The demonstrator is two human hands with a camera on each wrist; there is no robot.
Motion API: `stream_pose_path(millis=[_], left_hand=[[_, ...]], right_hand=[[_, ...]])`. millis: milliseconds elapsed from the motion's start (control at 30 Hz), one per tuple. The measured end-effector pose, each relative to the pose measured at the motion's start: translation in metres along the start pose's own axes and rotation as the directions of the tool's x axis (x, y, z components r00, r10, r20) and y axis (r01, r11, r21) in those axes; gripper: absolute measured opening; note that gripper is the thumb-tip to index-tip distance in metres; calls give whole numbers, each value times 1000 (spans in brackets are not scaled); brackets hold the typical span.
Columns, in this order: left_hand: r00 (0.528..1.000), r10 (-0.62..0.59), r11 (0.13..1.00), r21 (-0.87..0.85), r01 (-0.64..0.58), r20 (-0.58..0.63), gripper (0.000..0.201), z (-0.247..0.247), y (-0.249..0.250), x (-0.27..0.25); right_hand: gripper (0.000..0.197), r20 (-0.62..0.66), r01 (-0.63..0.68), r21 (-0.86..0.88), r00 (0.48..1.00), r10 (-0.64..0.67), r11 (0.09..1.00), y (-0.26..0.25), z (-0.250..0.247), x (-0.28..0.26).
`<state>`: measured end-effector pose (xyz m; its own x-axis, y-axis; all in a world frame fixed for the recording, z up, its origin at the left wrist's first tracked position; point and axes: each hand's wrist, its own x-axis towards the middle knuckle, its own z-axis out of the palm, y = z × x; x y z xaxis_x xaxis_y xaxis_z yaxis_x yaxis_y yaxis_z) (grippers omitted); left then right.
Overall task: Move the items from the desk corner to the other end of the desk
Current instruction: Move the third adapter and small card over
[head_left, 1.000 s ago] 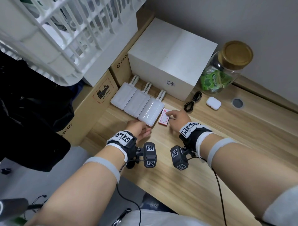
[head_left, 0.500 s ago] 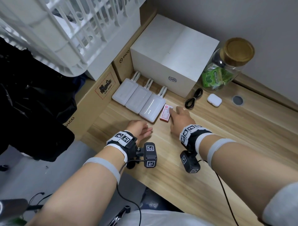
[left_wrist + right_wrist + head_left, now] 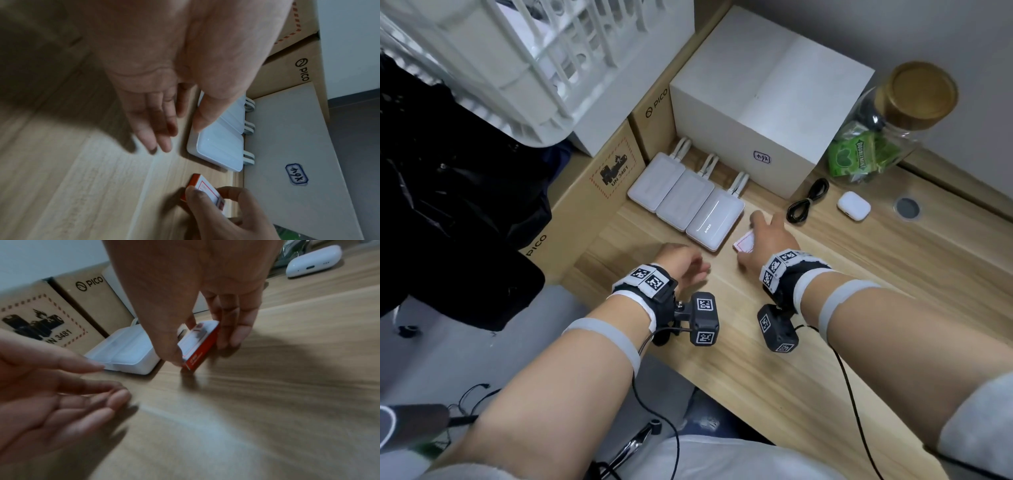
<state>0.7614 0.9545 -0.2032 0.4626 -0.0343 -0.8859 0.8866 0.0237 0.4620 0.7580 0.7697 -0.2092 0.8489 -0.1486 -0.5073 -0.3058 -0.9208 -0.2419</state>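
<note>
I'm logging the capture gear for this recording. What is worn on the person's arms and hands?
Both hands, left hand and right hand, are bare. Each wrist carries a black strap topped with white square-patterned marker tiles, and a small black camera block with the same tags hangs beside it. Thin black cables run back along the arms. Pale grey bands circle both forearms; a grey sleeve covers the right upper arm.

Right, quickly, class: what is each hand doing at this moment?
Left hand: open, fingers relaxed, holding nothing.
Right hand: pinching the small red and white box between thumb and fingers.
</note>
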Motion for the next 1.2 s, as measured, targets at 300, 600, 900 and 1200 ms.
stream_pose_path(millis=[300, 600, 900, 1200], left_hand=[[993, -63, 958, 286, 32, 99, 19, -12, -10, -18], [993, 118, 992, 43, -118, -7, 31, -58, -14, -12], [937, 231, 960, -94, -263, -263, 23, -83, 21, 1], [865, 265, 963, 167, -213, -426, 61, -77, 28, 4]], right_hand=[[15, 310, -185, 627, 951, -24, 756, -19, 26, -28], [20, 432, -357, 886, 867, -249, 296, -54, 23, -34], [27, 470, -356, 835, 858, -208, 419, -50, 18, -34], [22, 388, -350, 823, 922, 8, 448, -4, 5, -51]])
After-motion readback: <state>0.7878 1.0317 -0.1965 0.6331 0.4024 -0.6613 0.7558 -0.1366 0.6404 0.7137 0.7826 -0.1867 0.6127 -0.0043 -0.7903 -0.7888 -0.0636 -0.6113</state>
